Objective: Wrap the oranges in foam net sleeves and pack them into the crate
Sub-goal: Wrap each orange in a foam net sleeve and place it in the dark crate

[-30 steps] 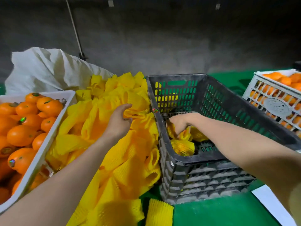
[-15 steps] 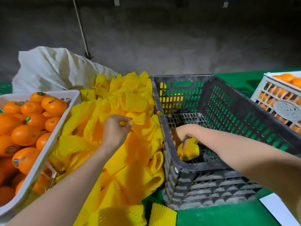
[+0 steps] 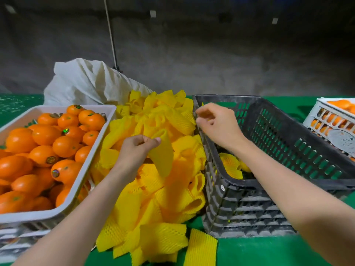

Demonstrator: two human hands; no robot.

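Observation:
My left hand [image 3: 135, 150] pinches one yellow foam net sleeve [image 3: 161, 152] and holds it lifted above the heap of yellow sleeves [image 3: 167, 194] in the middle. My right hand [image 3: 217, 125] hovers over the left rim of the black crate [image 3: 284, 135], fingers loosely curled and holding nothing. Down in the crate lie wrapped oranges [image 3: 230, 164] in yellow netting, partly hidden by my right forearm. Bare oranges [image 3: 46, 150] fill the white tray [image 3: 92, 160] on the left.
A white woven sack [image 3: 86, 81] sits behind the sleeve heap. Another white crate of oranges [image 3: 334, 123] stands at the far right. Green cloth [image 3: 259, 250] covers the table; a thin pole [image 3: 112, 33] rises at the back.
My right hand let go of the wrapped orange and rose out of the crate to its left rim. My left hand lifted one sleeve off the heap.

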